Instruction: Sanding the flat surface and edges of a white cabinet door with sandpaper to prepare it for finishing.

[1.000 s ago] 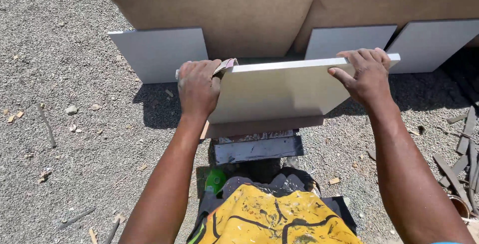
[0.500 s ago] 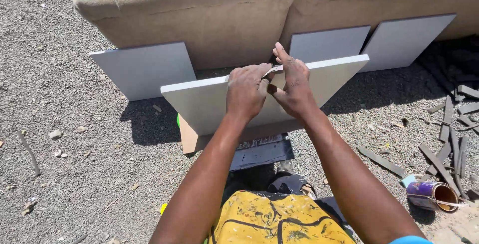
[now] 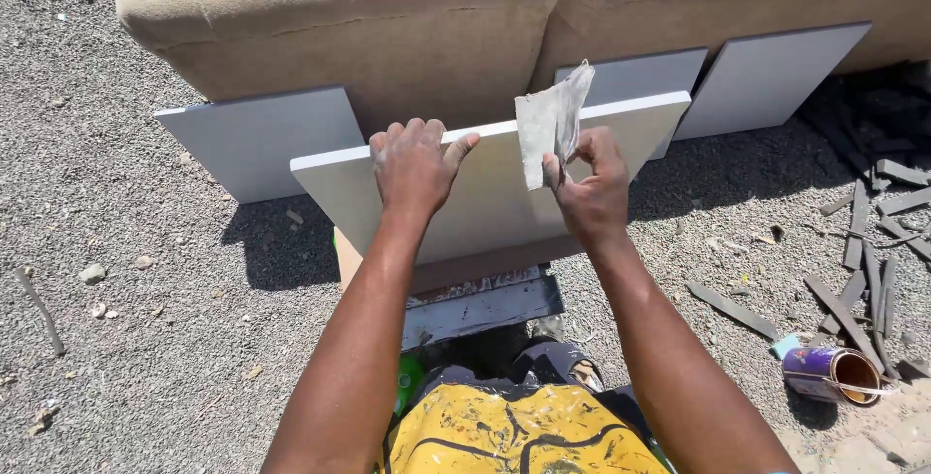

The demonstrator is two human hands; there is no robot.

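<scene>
A white rectangular panel lies tilted in front of me on a low support. My left hand grips its far edge, fingers curled over the top. My right hand pinches a grey, worn sheet of sandpaper and holds it upright over the panel's right half. Below my arms I see my knees in yellow, paint-stained trousers.
A tan sofa stands behind, with grey panels leaning against it. Gravel ground lies all around. Dark wood scraps and a tipped paint can lie at the right. A dark board sits under the white panel.
My right hand has lifted off the panel with the sandpaper sheet raised in it. My left hand has shifted left along the far edge. The view has moved closer.
</scene>
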